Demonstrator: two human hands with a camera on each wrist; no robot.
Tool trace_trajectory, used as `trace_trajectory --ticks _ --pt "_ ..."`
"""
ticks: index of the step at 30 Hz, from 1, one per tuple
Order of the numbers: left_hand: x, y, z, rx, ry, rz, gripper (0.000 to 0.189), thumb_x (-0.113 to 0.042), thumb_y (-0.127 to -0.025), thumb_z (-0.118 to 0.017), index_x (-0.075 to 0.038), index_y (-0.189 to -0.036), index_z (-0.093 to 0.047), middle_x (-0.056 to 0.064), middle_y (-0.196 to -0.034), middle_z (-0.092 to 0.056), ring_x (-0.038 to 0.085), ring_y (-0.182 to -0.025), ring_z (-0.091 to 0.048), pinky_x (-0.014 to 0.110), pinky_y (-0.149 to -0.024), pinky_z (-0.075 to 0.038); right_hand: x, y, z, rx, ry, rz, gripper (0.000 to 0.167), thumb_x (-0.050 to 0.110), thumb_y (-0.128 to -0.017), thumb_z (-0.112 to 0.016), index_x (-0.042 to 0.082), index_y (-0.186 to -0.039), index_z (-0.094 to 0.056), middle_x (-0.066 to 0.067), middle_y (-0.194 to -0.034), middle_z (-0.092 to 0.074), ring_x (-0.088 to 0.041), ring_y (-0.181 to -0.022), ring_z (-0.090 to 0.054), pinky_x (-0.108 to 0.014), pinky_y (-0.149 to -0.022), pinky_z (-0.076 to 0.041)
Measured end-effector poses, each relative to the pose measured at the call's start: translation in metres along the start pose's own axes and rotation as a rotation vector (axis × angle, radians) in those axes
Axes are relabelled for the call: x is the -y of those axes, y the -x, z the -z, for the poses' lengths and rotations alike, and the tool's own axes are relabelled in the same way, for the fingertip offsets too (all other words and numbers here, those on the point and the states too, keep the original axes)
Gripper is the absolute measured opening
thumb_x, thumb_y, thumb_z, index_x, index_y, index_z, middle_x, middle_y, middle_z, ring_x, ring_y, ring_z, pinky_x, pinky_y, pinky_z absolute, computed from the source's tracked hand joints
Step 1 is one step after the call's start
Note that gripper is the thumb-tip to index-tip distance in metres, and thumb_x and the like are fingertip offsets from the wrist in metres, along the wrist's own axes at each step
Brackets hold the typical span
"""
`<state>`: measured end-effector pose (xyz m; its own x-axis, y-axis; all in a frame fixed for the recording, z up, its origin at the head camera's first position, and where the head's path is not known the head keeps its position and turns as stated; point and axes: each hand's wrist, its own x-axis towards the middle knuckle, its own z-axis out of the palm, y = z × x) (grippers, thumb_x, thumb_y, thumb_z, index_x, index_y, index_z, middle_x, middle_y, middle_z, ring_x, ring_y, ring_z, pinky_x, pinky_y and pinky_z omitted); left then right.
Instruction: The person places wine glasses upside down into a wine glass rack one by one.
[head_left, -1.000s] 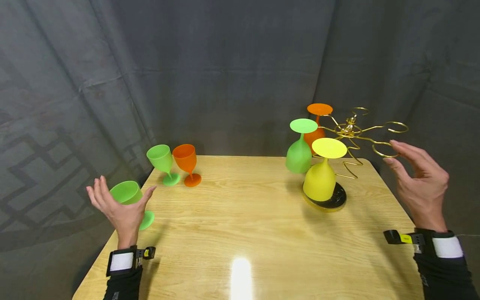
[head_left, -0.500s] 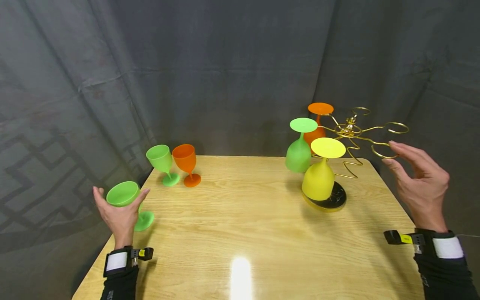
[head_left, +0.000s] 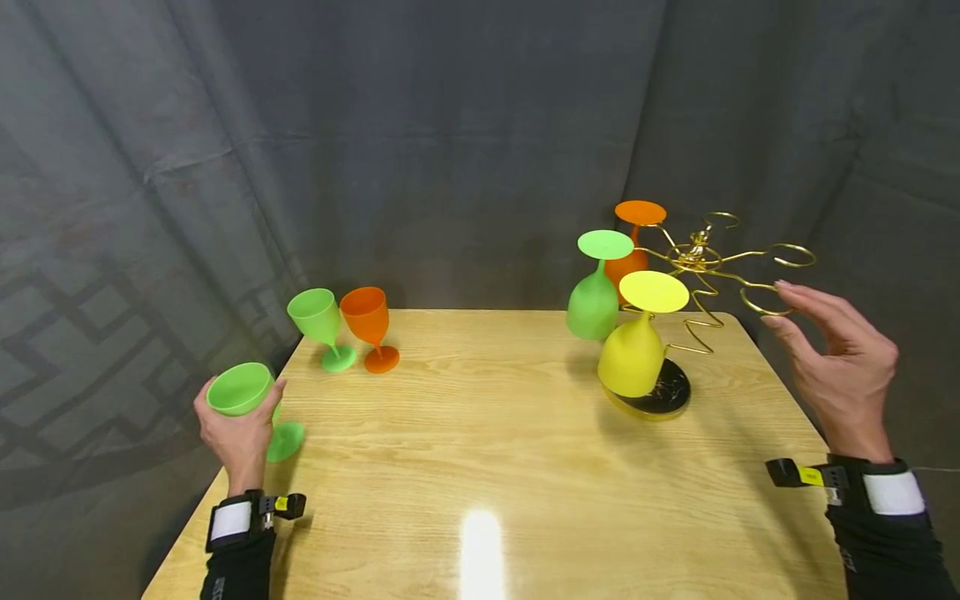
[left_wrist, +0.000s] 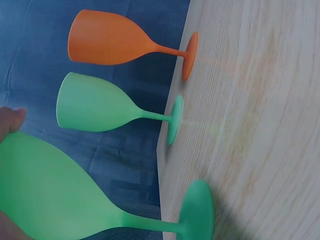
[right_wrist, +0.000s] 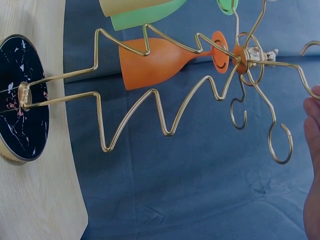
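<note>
My left hand (head_left: 234, 437) grips the bowl of an upright green goblet (head_left: 238, 392) near the table's left edge. In the left wrist view, the goblet's foot (left_wrist: 196, 212) is at the tabletop; whether it touches cannot be told. Thumb and fingers of my right hand (head_left: 843, 358) pinch an open end ring of a gold wire wine glass rack (head_left: 696, 257). Upside down on the rack's arms hang a yellow goblet (head_left: 632, 362), a green one (head_left: 592, 308) and an orange one (head_left: 626, 267), partly hidden. Other rings hold nothing.
A second green goblet (head_left: 315, 317) and an orange goblet (head_left: 366, 315) stand upright at the table's back left. The rack's round black base (head_left: 672, 387) rests on the wooden table (head_left: 480, 433) at the right. Grey cloth (head_left: 465, 150) hangs behind.
My left hand has moved in around the green goblet's bowl, and its spread fingers have closed on it. The right hand stays at the rack's ring.
</note>
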<state>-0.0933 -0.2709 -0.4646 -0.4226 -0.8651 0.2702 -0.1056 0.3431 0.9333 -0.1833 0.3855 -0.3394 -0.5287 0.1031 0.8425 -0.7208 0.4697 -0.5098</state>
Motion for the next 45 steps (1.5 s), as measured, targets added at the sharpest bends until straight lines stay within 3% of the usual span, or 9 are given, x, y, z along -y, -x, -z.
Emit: trace_trajectory --ticks 7,20,28,37,45 --pt "0.000 -0.001 0.001 -0.022 -0.008 0.013 0.094 -0.045 -0.072 -0.093 -0.027 -0.149 -0.044 -0.006 -0.135 -0.053 0.015 -0.124 -0.050 0.028 -0.103 -0.041 0.001 0.002 0.000 0.008 0.021 -0.017 0.033 -0.011 -0.088 -0.074 -0.009 -0.121 -0.072 -0.008 -0.128 -0.074 -0.002 -0.120 -0.065 -0.020 -0.112 -0.047" --pt "-0.002 0.002 0.000 -0.019 0.025 0.025 0.090 -0.041 -0.073 -0.093 -0.025 -0.147 -0.046 -0.008 -0.130 -0.054 0.014 -0.121 -0.051 0.023 -0.099 -0.040 -0.007 0.000 0.000 0.007 -0.008 0.014 0.032 -0.010 -0.086 -0.077 -0.012 -0.117 -0.072 -0.011 -0.126 -0.074 -0.005 -0.120 -0.067 -0.019 -0.111 -0.048" --pt "-0.010 0.007 -0.006 0.008 0.080 0.020 0.087 -0.038 -0.075 -0.093 -0.022 -0.147 -0.046 -0.011 -0.126 -0.052 0.006 -0.113 -0.049 0.021 -0.094 -0.040 -0.003 0.000 -0.003 0.005 -0.005 0.019 0.032 -0.010 -0.085 -0.078 -0.012 -0.116 -0.072 -0.012 -0.127 -0.074 -0.004 -0.120 -0.067 -0.019 -0.111 -0.048" --pt "-0.021 0.014 -0.012 0.023 0.171 -0.023 0.085 -0.028 -0.076 -0.093 -0.018 -0.147 -0.047 -0.016 -0.123 -0.052 0.002 -0.111 -0.050 0.020 -0.094 -0.041 -0.002 -0.002 -0.007 -0.009 -0.078 0.049 0.029 -0.011 -0.084 -0.078 -0.016 -0.112 -0.072 -0.019 -0.122 -0.075 -0.009 -0.118 -0.070 -0.022 -0.110 -0.050" --pt "-0.030 0.019 -0.018 0.045 0.228 -0.007 0.083 -0.025 -0.076 -0.093 -0.017 -0.146 -0.048 -0.013 -0.124 -0.052 0.006 -0.113 -0.050 0.022 -0.095 -0.041 0.000 -0.002 -0.009 -0.011 -0.102 0.076 0.026 -0.013 -0.084 -0.075 -0.018 -0.109 -0.072 -0.020 -0.120 -0.075 -0.011 -0.117 -0.071 -0.024 -0.110 -0.050"
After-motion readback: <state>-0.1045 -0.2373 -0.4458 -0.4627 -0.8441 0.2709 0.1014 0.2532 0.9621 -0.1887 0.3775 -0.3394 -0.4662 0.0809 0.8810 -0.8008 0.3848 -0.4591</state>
